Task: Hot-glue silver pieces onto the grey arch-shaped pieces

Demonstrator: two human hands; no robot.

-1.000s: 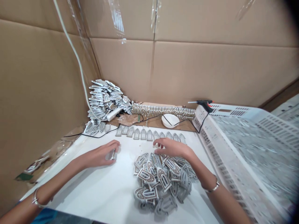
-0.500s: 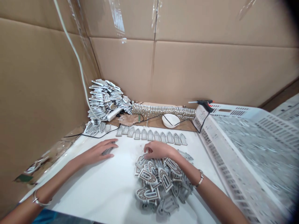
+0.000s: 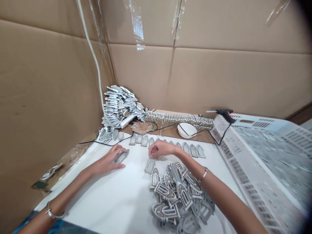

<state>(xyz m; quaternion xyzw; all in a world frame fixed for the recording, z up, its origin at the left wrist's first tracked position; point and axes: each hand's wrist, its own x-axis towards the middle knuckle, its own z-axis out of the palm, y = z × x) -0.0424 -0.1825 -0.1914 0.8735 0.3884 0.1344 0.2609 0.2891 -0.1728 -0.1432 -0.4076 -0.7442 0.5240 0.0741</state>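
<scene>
A: Hands, what've they got?
B: L hand [image 3: 108, 161]: fingers curled, seem to pinch a grey arched piece [image 3: 121, 156] just above the white tabletop [image 3: 92, 198].
A: R hand?
B: R hand [image 3: 161, 149]: fingers bunched, half closed, nothing visible in them. A lone arched piece [image 3: 149, 165] lies right below; can't really tell if they touch it.
A: Further out?
B: Loose heap [image 3: 177, 201] of similar pieces just R of that one. Beyond: flat row of pieces [image 3: 187, 150], then a stacked pile [image 3: 119, 107], a long line of pieces on edge [image 3: 179, 117], a white bowl [image 3: 187, 130], a glue gun [image 3: 223, 112] and a white plastic crate [image 3: 258, 156], far R.
</scene>
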